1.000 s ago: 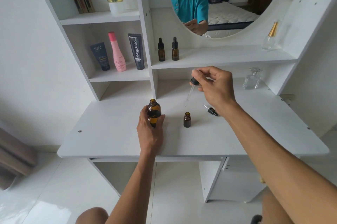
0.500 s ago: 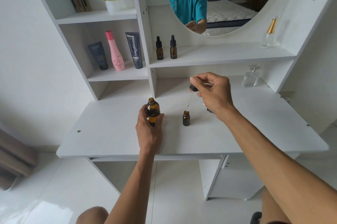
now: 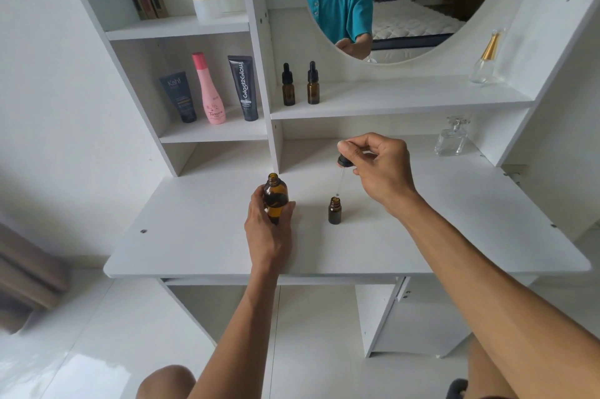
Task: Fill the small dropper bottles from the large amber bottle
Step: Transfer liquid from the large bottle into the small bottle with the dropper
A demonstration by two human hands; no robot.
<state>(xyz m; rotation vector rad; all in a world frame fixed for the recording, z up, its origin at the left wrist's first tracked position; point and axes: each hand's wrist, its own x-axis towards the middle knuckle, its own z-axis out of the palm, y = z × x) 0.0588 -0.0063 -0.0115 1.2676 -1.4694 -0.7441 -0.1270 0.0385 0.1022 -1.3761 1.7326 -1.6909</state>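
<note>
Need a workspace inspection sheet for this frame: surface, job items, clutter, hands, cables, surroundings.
Surface: white desk, dry as far as visible.
Job's things: large amber bottle uncapped, upright; small open bottle beside it; two capped dropper bottles on shelf.
Clutter: tubes and pink bottle in cubby; two glass perfume bottles at right.
Hands: left hand grips large bottle; right hand pinches dropper over small bottle.
Cables: nothing seen.
Surroundings: mirror, white walls.
</note>
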